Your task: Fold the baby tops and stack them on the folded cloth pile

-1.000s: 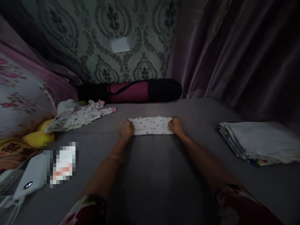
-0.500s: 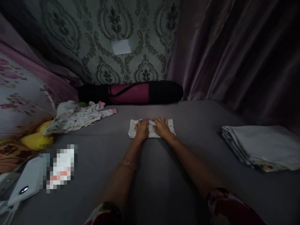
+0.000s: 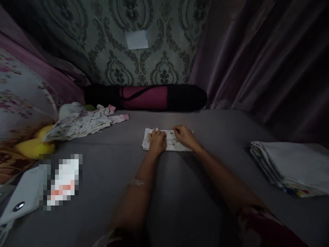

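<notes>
Small cloth point(image 3: 174, 146), wide grey sheet point(image 3: 169, 120) around its edges
Left hand point(image 3: 158, 140) rests on it, fingers half bent; right hand point(image 3: 184, 135) nearly closed by far edge, its grip I cannot tell

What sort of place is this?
Probably a bedroom, on a bed: a grey sheet covers the broad flat surface, purple curtains hang alongside, and a yellow plush toy lies at left.

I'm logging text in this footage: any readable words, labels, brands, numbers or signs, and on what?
No text can be read.
White power bank, round display: marks too small to read.
Orange-brown fabric item, left edge: dark markings too blurred.
Pixelated item: obscured, unreadable.
Folded printed cloth: small motifs, no legible words.
White rectangle on wallpaper: no text visible.
</notes>
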`<move>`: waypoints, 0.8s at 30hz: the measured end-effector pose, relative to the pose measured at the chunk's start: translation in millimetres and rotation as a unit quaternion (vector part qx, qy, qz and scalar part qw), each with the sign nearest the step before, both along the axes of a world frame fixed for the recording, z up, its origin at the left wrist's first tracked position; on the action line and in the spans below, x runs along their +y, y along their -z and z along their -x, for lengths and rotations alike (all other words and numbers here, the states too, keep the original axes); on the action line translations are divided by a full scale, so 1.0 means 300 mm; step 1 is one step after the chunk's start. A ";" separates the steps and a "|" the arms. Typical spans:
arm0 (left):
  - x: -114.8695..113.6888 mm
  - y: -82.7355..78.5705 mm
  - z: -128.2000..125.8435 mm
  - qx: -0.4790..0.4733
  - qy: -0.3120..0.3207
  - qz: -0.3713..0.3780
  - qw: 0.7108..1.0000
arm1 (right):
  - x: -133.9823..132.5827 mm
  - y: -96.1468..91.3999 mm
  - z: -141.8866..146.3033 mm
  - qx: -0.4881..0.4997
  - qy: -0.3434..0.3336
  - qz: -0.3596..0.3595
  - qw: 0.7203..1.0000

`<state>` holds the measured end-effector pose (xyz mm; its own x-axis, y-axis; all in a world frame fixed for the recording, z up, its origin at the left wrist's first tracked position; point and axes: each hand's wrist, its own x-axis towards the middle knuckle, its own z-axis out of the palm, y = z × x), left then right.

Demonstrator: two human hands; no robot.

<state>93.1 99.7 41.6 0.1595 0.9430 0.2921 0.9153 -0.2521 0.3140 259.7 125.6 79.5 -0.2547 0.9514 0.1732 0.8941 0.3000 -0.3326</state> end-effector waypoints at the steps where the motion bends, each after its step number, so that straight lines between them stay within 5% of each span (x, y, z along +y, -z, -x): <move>1: -0.002 -0.001 0.003 -0.006 0.002 0.004 1.000 | 0.031 -0.006 0.014 0.004 0.025 0.021 0.999; 7: -0.016 -0.028 0.008 -0.027 0.021 0.025 0.999 | 0.144 -0.004 0.092 -0.006 0.030 0.143 0.989; 13: -0.020 -0.035 0.011 -0.063 0.017 0.034 0.997 | 0.028 0.009 0.085 0.035 -0.079 0.011 0.996; 16: -0.022 -0.038 0.017 -0.049 0.034 0.038 0.997 | -0.004 0.015 0.042 0.077 -0.163 0.040 0.983; 21: -0.025 -0.039 0.018 -0.039 0.035 0.035 0.998 | 0.105 0.022 -0.034 0.130 0.001 0.052 0.990; 24: -0.022 -0.031 0.017 -0.035 0.034 0.023 0.999 | 0.158 0.017 -0.034 0.067 -0.023 0.106 0.992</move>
